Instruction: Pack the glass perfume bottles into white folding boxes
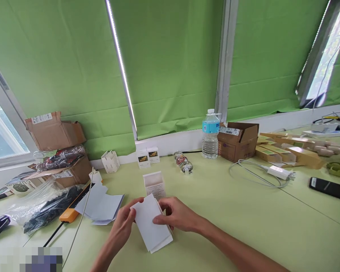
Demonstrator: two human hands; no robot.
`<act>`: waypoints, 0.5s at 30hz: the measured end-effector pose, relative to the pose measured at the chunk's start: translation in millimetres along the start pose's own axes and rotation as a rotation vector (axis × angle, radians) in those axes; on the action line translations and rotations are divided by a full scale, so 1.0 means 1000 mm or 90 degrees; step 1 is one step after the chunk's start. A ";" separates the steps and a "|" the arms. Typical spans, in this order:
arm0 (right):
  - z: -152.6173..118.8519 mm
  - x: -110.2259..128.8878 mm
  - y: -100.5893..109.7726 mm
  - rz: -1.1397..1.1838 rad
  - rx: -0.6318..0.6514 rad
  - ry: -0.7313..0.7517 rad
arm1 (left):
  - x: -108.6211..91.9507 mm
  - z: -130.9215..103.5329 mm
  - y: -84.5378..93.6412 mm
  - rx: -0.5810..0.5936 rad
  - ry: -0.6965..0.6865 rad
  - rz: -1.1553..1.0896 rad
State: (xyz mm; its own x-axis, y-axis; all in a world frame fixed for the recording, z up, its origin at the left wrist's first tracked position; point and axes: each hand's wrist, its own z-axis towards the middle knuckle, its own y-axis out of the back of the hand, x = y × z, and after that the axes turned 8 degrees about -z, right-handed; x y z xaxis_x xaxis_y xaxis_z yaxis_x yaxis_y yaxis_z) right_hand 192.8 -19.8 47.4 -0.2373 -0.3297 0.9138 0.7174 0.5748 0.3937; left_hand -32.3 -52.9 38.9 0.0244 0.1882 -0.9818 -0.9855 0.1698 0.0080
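A small stack of white paper sheets is held tilted above the table, its lower edges slightly fanned apart. My left hand grips the upper left edge, with the thumb at the side and a fingertip showing over the top. On the right side, my right hand pinches the stack, thumb flat on the front and the other fingers mostly hidden behind. Just beyond the sheets stands a small white carton with its flap raised and printed text on its side; the sheets and hands hide its lower part.
More folded white sheets lie left, beside a cable and an orange-ended power strip. Small white boxes, shiny wrapped rolls, a water bottle and an open cardboard box stand behind. A charger and phone lie right.
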 end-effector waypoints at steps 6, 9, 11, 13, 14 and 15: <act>-0.005 0.019 0.019 0.032 -0.101 0.024 | 0.003 0.011 0.005 -0.203 -0.102 0.044; -0.007 0.026 0.038 0.033 -0.208 0.026 | -0.005 0.021 -0.001 -0.224 -0.173 0.159; -0.006 0.025 0.050 0.027 -0.290 0.017 | -0.011 0.030 -0.009 -0.183 -0.223 0.233; -0.004 0.020 0.061 0.031 -0.356 0.017 | -0.013 0.040 -0.018 -0.136 -0.251 0.274; -0.004 0.017 0.065 0.037 -0.378 0.020 | -0.012 0.045 -0.023 -0.114 -0.250 0.268; -0.003 0.014 0.068 0.044 -0.393 0.024 | -0.011 0.049 -0.027 -0.096 -0.242 0.249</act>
State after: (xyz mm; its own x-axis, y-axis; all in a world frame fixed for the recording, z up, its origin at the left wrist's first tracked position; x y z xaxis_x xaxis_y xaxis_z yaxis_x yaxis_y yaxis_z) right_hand 239.9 12.4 87.1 -0.1613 -0.3390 0.9269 0.9794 0.0609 0.1927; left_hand 2.4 -12.2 58.8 -0.3164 0.5491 -0.7736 -0.9457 -0.1181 0.3029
